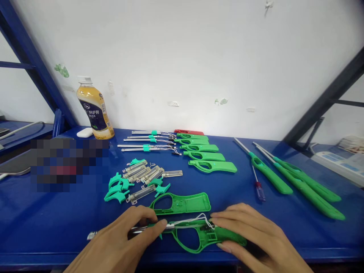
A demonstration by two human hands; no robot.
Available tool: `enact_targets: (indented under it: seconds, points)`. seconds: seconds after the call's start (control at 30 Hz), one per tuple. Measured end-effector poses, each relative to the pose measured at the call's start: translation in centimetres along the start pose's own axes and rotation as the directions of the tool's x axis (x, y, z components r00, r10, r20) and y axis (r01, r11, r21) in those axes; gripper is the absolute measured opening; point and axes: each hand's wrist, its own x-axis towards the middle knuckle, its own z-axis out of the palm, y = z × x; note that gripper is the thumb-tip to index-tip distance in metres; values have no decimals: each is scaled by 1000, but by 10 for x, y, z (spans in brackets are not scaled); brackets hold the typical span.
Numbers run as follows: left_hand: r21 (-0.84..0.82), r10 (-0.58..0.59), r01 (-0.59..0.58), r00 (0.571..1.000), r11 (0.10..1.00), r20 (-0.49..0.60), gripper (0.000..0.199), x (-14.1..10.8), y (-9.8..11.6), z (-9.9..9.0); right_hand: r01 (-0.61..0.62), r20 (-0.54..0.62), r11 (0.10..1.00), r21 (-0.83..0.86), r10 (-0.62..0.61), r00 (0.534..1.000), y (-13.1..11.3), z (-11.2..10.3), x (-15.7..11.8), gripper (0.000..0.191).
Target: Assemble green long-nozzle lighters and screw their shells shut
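My left hand (122,235) is closed round a metal lighter tube (92,235) near the table's front edge. My right hand (253,235) has its fingers round the handle end of an open green lighter shell (199,239). White wires (196,218) and a dark part lie along that shell, between my hands. Just behind it rests another green shell half (196,203), inner side up. Clear fuel tanks (142,193) and teal triggers (116,193) are piled behind my left hand.
Metal tubes with wires (146,148) and several green casings (213,166) lie in rows at the back. Assembled green lighters (270,176) and a screwdriver (259,191) are on the right. A bottle (93,112) stands at the back left.
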Motion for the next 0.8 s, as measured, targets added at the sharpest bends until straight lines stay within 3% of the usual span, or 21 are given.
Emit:
enact_targets:
  seconds: [0.27,0.57,0.8]
  points:
    - [42,-10,9,999,999,40,72,-10,-6,2,-31,16,999,26,30,999,0,1,-4,27]
    - [-11,34,-34,999,999,3,70,2,-2,-4,-37,23,999,35,37,999,1,1,-2,25]
    - [82,51,-53,998,995,25,72,2,-3,-10,-49,31,998,40,48,998,1,1,-4,29]
